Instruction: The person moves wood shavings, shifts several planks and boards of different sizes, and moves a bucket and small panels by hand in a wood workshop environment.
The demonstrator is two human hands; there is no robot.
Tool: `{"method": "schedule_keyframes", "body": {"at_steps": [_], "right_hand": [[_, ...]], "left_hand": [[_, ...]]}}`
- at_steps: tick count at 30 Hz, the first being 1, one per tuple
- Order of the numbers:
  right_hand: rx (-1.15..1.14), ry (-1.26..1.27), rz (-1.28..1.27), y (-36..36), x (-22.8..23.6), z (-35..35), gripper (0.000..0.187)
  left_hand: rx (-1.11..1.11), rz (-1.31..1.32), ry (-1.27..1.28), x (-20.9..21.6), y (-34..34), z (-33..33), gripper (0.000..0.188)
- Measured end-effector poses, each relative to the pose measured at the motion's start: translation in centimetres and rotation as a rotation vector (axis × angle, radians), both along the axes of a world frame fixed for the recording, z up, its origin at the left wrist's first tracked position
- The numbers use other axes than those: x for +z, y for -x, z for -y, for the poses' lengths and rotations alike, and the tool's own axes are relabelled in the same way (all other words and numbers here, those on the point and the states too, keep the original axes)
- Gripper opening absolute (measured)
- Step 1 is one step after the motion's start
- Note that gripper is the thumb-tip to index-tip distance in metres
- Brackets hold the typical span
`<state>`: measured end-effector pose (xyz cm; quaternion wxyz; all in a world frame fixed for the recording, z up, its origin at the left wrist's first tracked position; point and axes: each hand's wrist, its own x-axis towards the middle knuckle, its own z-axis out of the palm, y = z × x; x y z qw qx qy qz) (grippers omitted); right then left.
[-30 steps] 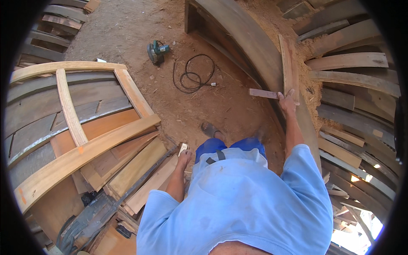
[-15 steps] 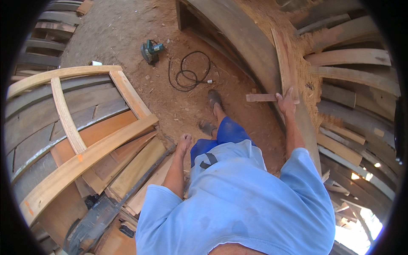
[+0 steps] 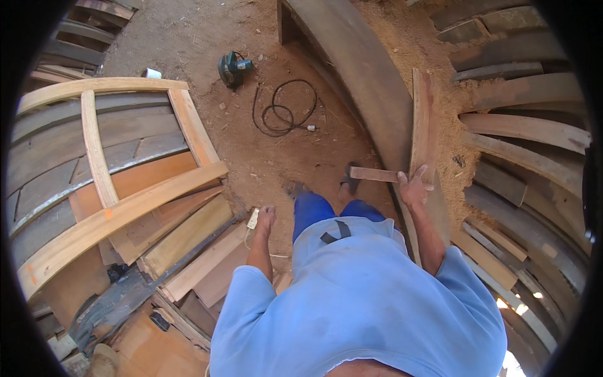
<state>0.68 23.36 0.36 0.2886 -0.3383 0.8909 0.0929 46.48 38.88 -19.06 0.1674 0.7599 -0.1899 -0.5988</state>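
I read the scene from left to right through the head camera. At the far left, a wooden frame [image 3: 99,151] lies over a stack of grey boards [image 3: 56,146]. Below its front bar, more loose planks [image 3: 188,234] lie at an angle.

Right of the frame, I locate the left hand [image 3: 267,217]. Its fingers are curled, and it grips a small white socket block [image 3: 253,218], which protrudes on the left side of the fist. A pale cord [image 3: 247,237] leads down from the block and passes behind the forearm.

Further up, on the brown ground [image 3: 207,125], I note a green power tool [image 3: 231,70]. A dark cable [image 3: 282,122] lies in loops just below it, with a light plug at one end.

To the right, a short wood strip [image 3: 377,174] extends leftward past the edge of a broad curved beam [image 3: 367,72]. The right hand [image 3: 412,186] is over the strip where it meets the lower end of a long board [image 3: 424,129]. The thumb and fingers are spread; I cannot tell whether they clamp the strip.

Beyond the long board, I see sawdust [image 3: 449,119] and stacked timbers [image 3: 531,129] at the far right.
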Motion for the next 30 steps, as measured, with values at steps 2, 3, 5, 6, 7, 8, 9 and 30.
{"method": "schedule_keyframes", "body": {"at_steps": [2,3,5,6,7,8,9,30], "right_hand": [[0.020,-0.019,-0.030,1.2,-0.3,0.2,0.095],[0.022,-0.013,-0.028,1.7,-1.0,-0.2,0.095],[0.017,-0.029,-0.027,1.5,-1.6,-0.6,0.095],[0.032,-0.033,-0.030,0.8,-0.7,0.0,0.095],[0.037,-0.042,-0.039,0.5,-0.1,0.3,0.095],[0.048,-0.038,-0.034,0.8,-0.5,0.1,0.095],[0.058,-0.028,-0.022,1.2,-0.9,-0.2,0.095],[0.253,0.208,-0.084,5.6,-6.4,-2.9,0.088]], "left_hand": [[0.137,-0.085,-0.033,-1.1,3.7,-2.6,0.015],[0.203,-0.121,-0.045,-1.5,5.6,-3.5,0.015],[0.256,-0.067,-0.031,-0.8,9.9,-5.5,0.021],[0.152,-0.065,-0.076,-2.3,10.8,-7.6,0.020],[0.038,-0.071,-0.129,-3.8,11.7,-9.7,0.020],[0.051,-0.144,-0.096,-3.7,12.8,-10.7,0.019],[0.064,-0.210,-0.057,-3.2,13.6,-11.1,0.019],[-0.095,-0.019,0.013,3.2,-12.1,1.9,0.027]]}}
